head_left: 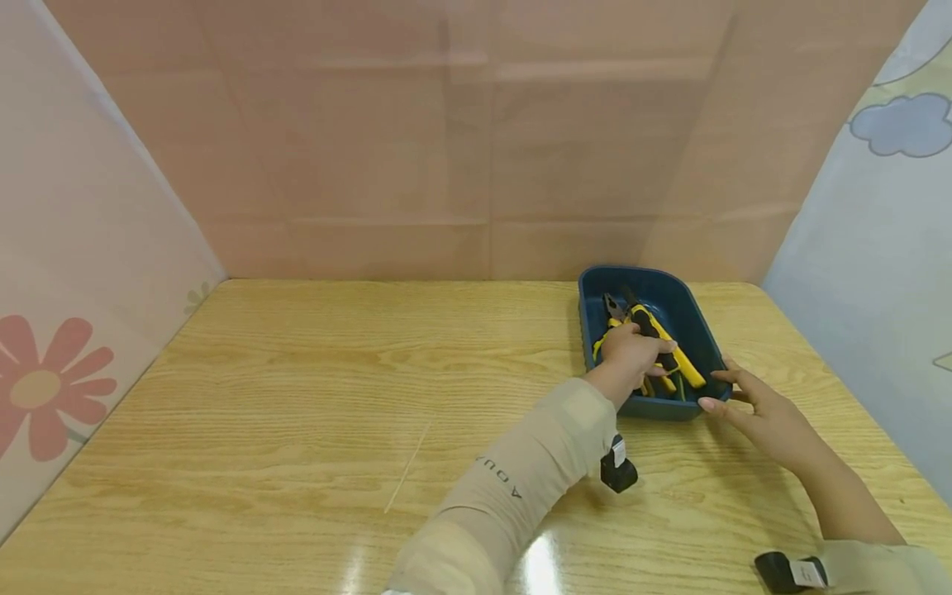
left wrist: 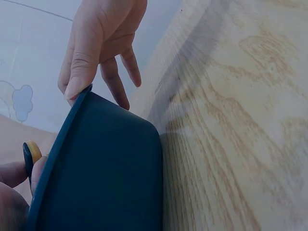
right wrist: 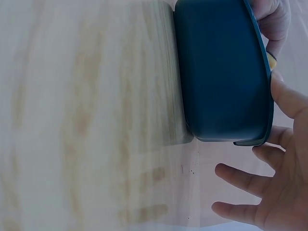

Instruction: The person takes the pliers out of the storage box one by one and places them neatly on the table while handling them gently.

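A dark blue plastic bin (head_left: pixel 641 408) sits at the back right of the table, holding several hand tools. My left hand (head_left: pixel 630 354) reaches down into it and grips a long yellow-and-black handled tool (head_left: pixel 690 369); its kind is hard to tell. Part of that handle (left wrist: pixel 32 155) shows between the fingers in the left wrist view. Beside it in the bin lies a pair of pliers (head_left: pixel 613 307) with dark jaws. My right hand (head_left: pixel 766 420) holds the bin's near right corner, thumb and fingers on either side of the rim. Its other fingers (right wrist: pixel 240 180) spread below.
The wooden table (head_left: pixel 297 397) extends far to the left of the bin. A brown-pink backdrop (head_left: pixel 372 165) stands close behind the bin, and printed panels close both sides, the right one (head_left: pixel 878 273) near the right hand.
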A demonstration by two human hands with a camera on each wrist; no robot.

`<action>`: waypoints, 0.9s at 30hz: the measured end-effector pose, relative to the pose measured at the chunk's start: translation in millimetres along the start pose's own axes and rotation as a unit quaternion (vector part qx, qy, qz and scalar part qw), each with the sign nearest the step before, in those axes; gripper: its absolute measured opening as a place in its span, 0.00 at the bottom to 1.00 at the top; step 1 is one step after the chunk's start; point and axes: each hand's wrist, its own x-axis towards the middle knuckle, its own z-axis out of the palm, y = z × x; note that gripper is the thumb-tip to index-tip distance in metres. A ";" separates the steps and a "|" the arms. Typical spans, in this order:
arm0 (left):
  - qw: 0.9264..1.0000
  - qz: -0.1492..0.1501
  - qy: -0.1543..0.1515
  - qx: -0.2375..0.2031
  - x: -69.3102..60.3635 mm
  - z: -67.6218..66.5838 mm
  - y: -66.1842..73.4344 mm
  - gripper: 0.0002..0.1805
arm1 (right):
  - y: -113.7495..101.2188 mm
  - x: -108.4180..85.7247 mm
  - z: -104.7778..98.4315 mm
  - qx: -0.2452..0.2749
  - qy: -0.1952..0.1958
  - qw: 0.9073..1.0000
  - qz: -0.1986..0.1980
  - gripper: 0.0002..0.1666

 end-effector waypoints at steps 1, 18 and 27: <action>1.000 -0.002 -0.001 0.004 -0.3 -0.5 0.2 0.30 | 0.2 -0.1 0.1 -0.001 0.000 1.000 0.001 0.35; 0.998 -0.021 -0.040 -0.046 -7.2 -13.1 5.9 0.17 | 2.1 -1.2 0.9 0.012 0.001 1.000 0.010 0.38; 0.997 -0.017 -0.037 -0.067 -9.9 -20.2 5.7 0.14 | 1.3 -0.7 1.8 0.010 0.003 1.000 0.003 0.35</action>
